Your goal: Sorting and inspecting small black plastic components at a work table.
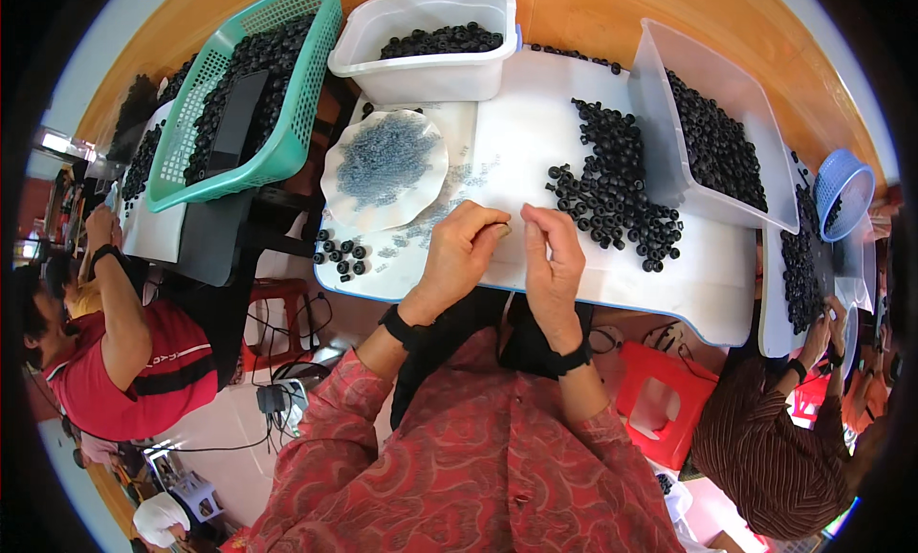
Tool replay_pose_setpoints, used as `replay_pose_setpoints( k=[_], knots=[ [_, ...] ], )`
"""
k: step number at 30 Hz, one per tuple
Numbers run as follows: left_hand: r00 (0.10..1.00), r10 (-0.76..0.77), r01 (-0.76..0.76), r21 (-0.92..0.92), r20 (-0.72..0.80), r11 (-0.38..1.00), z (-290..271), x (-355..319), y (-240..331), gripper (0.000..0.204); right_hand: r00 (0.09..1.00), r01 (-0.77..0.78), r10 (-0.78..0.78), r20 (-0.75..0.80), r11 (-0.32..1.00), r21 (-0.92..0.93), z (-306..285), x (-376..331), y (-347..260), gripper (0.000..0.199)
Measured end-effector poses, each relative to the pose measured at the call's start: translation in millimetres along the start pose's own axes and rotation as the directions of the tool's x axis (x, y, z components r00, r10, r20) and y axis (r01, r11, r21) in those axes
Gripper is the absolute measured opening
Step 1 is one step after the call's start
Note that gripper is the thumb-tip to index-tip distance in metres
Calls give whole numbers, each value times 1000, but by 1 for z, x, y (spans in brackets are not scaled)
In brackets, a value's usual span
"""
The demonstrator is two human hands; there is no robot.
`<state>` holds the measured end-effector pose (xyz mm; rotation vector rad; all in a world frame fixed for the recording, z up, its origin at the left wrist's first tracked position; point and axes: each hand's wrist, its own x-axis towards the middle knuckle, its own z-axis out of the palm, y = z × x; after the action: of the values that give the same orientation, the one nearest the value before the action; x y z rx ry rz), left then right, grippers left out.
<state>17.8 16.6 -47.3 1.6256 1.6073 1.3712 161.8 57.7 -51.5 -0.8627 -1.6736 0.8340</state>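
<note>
Over the near part of the white table (521,99), my left hand (457,256) is closed, thumb and forefinger pinched together. My right hand (555,271) faces it, fingers together and thumb close to the forefinger. The fingertips are a small gap apart; anything they hold is too small or hidden to make out. Left of my left hand, a white scalloped plate (346,201) bears a heap of tiny bluish-grey pieces (387,156), with more scattered beside it. Several round black parts (341,256) lie below the plate. Right of my right hand spreads a larger pile of black parts (612,175).
A white tub (421,79) and a clear bin (708,204), both with black parts, stand at the back. A green basket (163,185) is at left, a blue basket (844,189) far right. A red stool (641,448) stands below. Co-workers sit on both sides.
</note>
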Motion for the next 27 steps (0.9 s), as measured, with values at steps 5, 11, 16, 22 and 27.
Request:
replay_pose_setpoints(
  k=[5,11,16,22,27],
  knots=[
    [952,-297,292,-495,70,818,-5,-11,17,17,962,-273,257,96,930,246,-5,-16,-14,16],
    [943,-303,321,-601,136,732,-8,-20,28,20,949,-315,278,150,877,362,-10,-17,-27,13],
    [957,-235,288,-633,170,719,-13,-21,45,26,944,-329,294,148,836,439,-16,-15,-34,9],
    [969,-208,245,-603,131,759,-11,-26,54,28,944,-329,295,145,838,437,-22,-18,-41,7],
    [966,-211,256,-614,146,746,-12,-29,56,28,954,-298,263,141,852,430,-26,-18,-49,8]
  ],
)
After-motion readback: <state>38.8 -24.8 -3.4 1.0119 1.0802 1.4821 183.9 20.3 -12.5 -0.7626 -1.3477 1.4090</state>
